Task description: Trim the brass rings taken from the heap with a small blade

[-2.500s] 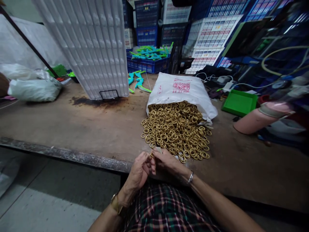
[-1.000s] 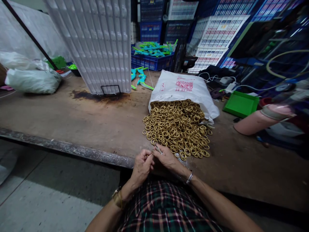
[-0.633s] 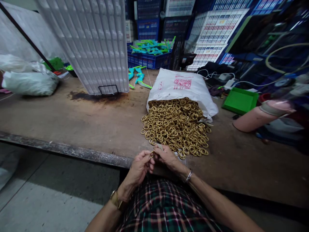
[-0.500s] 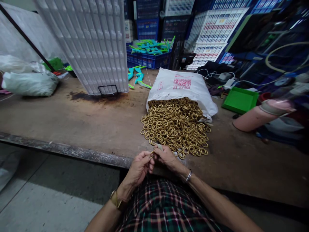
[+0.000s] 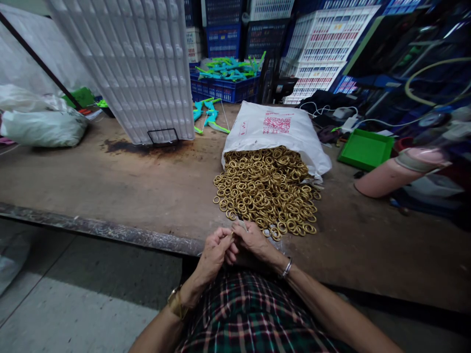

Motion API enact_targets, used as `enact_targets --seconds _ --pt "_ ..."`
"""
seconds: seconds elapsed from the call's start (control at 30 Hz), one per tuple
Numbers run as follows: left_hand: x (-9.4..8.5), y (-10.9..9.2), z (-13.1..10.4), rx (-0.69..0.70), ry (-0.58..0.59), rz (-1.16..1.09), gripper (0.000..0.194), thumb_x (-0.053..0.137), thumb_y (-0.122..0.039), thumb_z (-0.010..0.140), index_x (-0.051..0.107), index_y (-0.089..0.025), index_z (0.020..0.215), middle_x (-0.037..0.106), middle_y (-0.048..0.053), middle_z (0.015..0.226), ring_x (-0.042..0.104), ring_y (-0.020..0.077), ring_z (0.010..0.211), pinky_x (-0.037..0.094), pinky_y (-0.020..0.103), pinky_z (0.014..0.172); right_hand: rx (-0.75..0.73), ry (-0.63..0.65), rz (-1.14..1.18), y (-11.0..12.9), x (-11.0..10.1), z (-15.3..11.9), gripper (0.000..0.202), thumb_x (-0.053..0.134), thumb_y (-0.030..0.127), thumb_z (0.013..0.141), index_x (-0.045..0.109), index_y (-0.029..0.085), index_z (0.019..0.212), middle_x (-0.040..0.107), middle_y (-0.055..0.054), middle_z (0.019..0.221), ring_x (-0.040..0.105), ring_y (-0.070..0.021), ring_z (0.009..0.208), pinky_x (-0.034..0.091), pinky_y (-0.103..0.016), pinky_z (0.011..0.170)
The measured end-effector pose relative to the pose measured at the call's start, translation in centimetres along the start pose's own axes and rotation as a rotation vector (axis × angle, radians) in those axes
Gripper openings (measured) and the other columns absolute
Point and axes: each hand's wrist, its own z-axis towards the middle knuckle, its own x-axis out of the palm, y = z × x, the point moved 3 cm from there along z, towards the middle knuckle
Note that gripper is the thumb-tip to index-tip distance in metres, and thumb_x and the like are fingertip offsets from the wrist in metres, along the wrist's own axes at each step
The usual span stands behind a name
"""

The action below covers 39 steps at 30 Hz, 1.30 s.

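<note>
The single head-worn view looks forward and down from close above the hands (image 5: 214, 252), across the workbench (image 5: 91, 189).

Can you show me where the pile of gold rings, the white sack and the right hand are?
Pile of gold rings (image 5: 267, 191), head view: middle of the pile.
White sack (image 5: 276, 126), head view: red print on its upper face.
Right hand (image 5: 256, 240), head view: back of the hand.

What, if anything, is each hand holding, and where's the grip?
Right hand: a pale flat piece, one end exposed, the gripped part hidden. Left hand: can't tell; too small and dark at the tips.
</note>
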Motion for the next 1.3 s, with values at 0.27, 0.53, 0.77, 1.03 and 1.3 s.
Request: enact_targets --seconds 0.27,0.53,0.77,1.03,1.3 --pt "-0.1 0.2 -0.1 -0.001 -0.023 -0.047 0.032 0.057 -0.045 0.074 0.050 -0.015 0.079 0.056 -0.001 0.062 0.049 0.0063 0.046 0.039 0.017 0.042 -0.032 -0.040 -0.050 0.1 -0.3 0.0 0.029 0.038 0.036 0.084 0.050 0.017 0.066 0.050 0.003 0.056 0.041 -0.0078 0.048 0.032 -0.019 0.048" --pt "-0.4 -0.1 -0.2 0.062 -0.127 0.004 0.034 0.058 -0.047 0.071 0.051 -0.015 0.080 0.056 -0.001 0.064 0.050 0.0078 0.049 0.040 0.019 0.044 -0.246 0.042 -0.741 1.5 0.0 -1.4 0.012 0.042 0.012 0.072 0.053 0.018 0.072 0.053 0.000 0.062 0.041 -0.0107 0.055 0.026 -0.022 0.053" --pt "-0.6 0.1 -0.4 0.110 -0.191 0.078 0.034 0.056 -0.050 0.072 0.050 -0.016 0.075 0.056 -0.002 0.061 0.050 0.0086 0.048 0.040 0.019 0.045 -0.210 0.084 -0.872 1.5 0.5 -1.4 0.017 0.043 0.012 0.071 0.055 0.019 0.081 0.058 -0.002 0.069 0.046 -0.0119 0.058 0.025 -0.023 0.055" --pt "0.4 -1.0 -2.0 0.162 0.002 -0.123 0.027 0.060 -0.041 0.075 0.053 -0.016 0.071 0.058 0.000 0.063 0.052 0.0087 0.050 0.044 0.023 0.051 -0.172 0.055 -0.960 1.3 0.2 -0.4 0.013 0.044 0.017 0.076 0.053 0.017 0.085 0.059 -0.002 0.066 0.050 -0.0134 0.058 0.025 -0.023 0.052" --pt "-2.4 0.1 -1.2 -0.020 -0.124 -0.650 0.021 0.066 -0.030 0.071 0.053 -0.013 0.075 0.063 0.004 0.076 0.056 0.0102 0.060 0.043 0.021 0.049 -0.092 -0.121 -1.205 2.2 0.9 1.9 0.023 0.045 0.013 0.077 0.048 0.017 0.100 0.064 -0.009 0.090 0.061 -0.0195 0.077 0.035 -0.025 0.060"
